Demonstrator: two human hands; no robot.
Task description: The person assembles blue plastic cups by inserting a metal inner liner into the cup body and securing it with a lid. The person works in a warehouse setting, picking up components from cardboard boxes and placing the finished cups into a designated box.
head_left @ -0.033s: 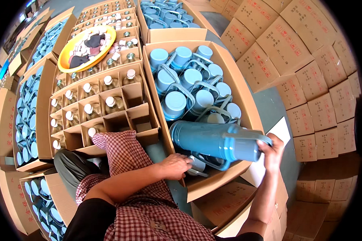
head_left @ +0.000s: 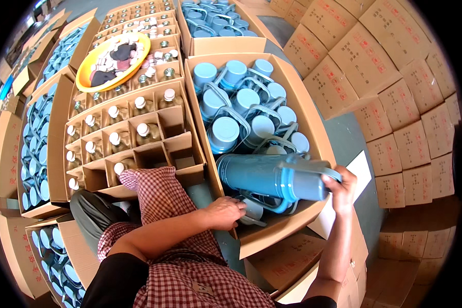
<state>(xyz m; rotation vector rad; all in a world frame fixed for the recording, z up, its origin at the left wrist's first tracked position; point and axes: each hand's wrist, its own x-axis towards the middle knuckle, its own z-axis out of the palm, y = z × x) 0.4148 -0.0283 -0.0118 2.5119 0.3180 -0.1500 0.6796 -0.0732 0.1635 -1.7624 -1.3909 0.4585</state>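
Observation:
A blue thermos flask (head_left: pixel 251 174) lies on its side across the near end of an open carton (head_left: pixel 321 136), its capped end toward the right wall. My right hand (head_left: pixel 342 187) is closed around the flask's handle beside the cap. My left hand (head_left: pixel 225 212) reaches over the carton's left near edge with curled fingers, next to a greyish-blue cap (head_left: pixel 252 209) low in the carton. What those fingers grip is hidden. Several upright blue flasks (head_left: pixel 224 132) with looped handles fill the carton's far part.
On the left, a divided carton (head_left: pixel 187 174) holds glass bottle liners (head_left: pixel 148 131) with white caps. A yellow basin (head_left: pixel 82 77) of small pale pieces and dark cloths rests on the bottles beyond. More flask cartons (head_left: pixel 61 143) stand farther left; stacked closed cartons (head_left: pixel 364 61) rise at right.
The flask's capped end has shifted slightly left and away from me, along with my right hand. My left hand stays at the carton's edge.

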